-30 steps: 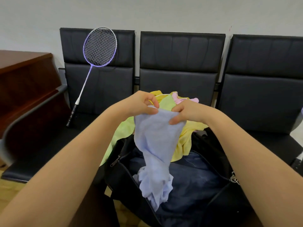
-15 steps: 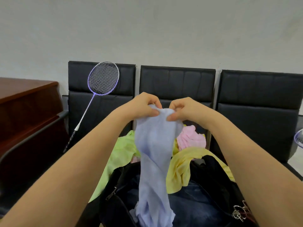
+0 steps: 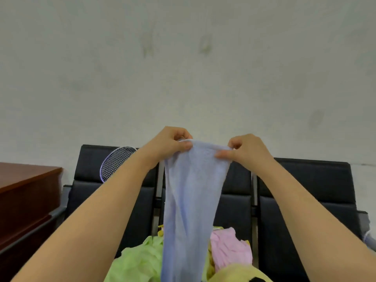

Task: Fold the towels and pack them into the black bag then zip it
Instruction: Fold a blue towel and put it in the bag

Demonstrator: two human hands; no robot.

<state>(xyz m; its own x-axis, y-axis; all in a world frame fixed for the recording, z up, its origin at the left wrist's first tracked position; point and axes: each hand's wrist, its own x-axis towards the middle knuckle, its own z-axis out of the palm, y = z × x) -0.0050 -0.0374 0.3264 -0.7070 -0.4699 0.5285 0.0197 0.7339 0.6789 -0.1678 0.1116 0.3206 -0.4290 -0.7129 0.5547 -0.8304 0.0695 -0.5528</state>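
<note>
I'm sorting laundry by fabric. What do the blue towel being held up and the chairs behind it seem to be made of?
Blue towel: likely soft terry or microfibre, matte, hanging in limp folds. Chairs: probably black leather or faux leather, smooth with a faint sheen and stitched panels.

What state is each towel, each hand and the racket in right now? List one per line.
Blue towel: held up by its top edge, hanging unfolded.
Left hand: pinching the towel's edge.
Right hand: pinching the edge.
Green towel: crumpled.
Pink towel: crumpled.
Yellow towel: crumpled.
Badminton racket: leaning on a chair.
</note>
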